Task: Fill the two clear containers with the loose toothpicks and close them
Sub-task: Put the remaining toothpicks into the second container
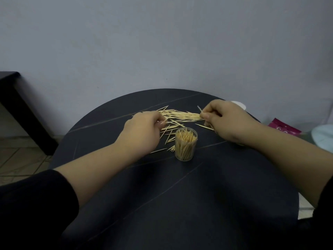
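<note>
Toothpicks [180, 114] on dark table [180, 195] (grey wall [162, 42])

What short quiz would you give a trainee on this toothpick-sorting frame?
1. True or false: the clear cylindrical plastic container has its lid on.
2. The loose wooden toothpicks lie mostly: A) on the round black table, beyond the container; B) on the floor; C) in a bowl.
3. Fill in: the left hand and the right hand each pinch ____.
Key: 1 false; 2 A; 3 toothpicks.
</note>
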